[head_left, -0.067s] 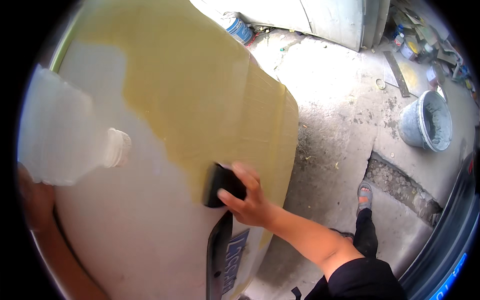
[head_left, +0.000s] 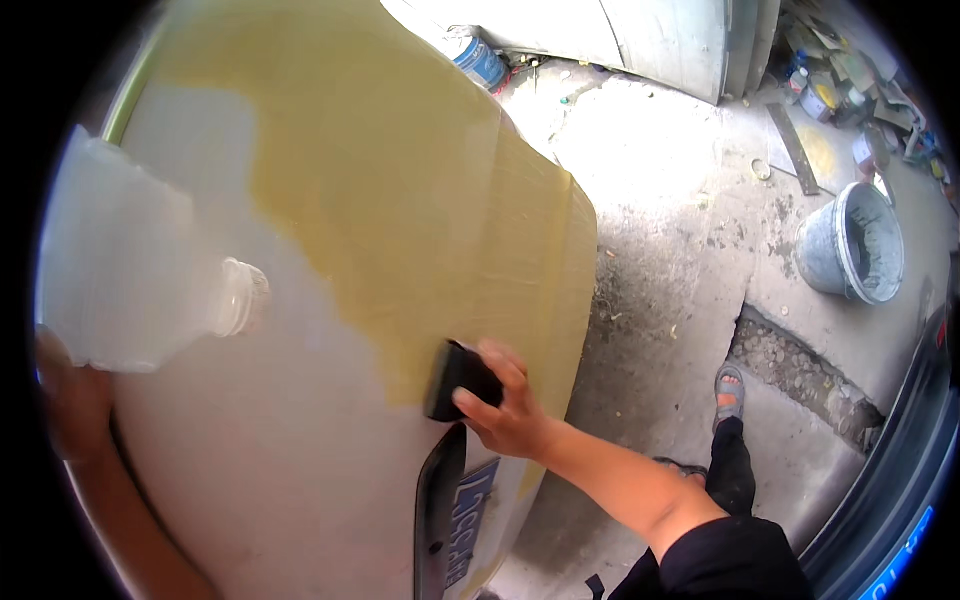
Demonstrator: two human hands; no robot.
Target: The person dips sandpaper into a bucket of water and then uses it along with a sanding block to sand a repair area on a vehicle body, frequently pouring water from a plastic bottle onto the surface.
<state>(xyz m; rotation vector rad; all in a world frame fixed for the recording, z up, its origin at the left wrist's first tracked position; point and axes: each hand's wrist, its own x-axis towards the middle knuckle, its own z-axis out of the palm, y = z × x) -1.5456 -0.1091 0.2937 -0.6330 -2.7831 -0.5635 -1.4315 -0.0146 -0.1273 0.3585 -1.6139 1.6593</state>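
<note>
My right hand [head_left: 505,405] is closed around a black block [head_left: 450,378], pressed on the car's rear panel [head_left: 240,440] at the lower edge of a broad yellow-olive patch [head_left: 340,160]. A dark recess with a blue licence plate [head_left: 470,520] sits just below the block. At the far left, my left hand [head_left: 70,400] grips a translucent white plastic bottle [head_left: 115,250] over the panel, its capped neck pointing right; the fingers are mostly behind the bottle.
A grey bucket [head_left: 850,243] stands at the right by a broken concrete channel [head_left: 800,370]. A dark bumper [head_left: 890,480] runs along the lower right. Cans and scraps [head_left: 840,90] lie at the upper right, a blue-labelled can [head_left: 478,62] beside a pale metal panel [head_left: 650,40].
My right hand and the black block have shifted a little to the right and slightly down. The bottle in my left hand has moved slightly rightward.
</note>
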